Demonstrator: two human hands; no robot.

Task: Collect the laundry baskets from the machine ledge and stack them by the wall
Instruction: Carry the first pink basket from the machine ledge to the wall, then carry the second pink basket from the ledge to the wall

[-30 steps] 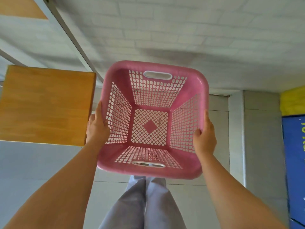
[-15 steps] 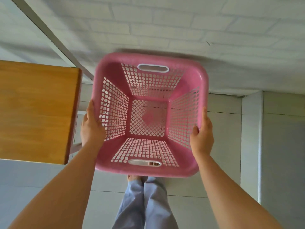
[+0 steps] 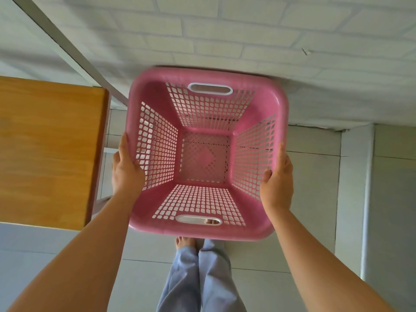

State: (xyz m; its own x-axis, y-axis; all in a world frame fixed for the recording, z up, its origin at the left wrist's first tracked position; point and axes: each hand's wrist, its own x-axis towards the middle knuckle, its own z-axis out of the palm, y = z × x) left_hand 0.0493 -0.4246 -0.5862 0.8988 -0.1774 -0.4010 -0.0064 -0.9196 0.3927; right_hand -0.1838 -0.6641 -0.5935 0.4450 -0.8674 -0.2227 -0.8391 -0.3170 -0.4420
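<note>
The left hand and right hand each clasp a side rim of the pink basket, thumbs inside, holding it above the floor, its far rim near the wall.

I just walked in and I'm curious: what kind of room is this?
Probably a home laundry or utility corner: a pink laundry basket held over a tiled floor, by a white brick wall and wooden table.
</note>
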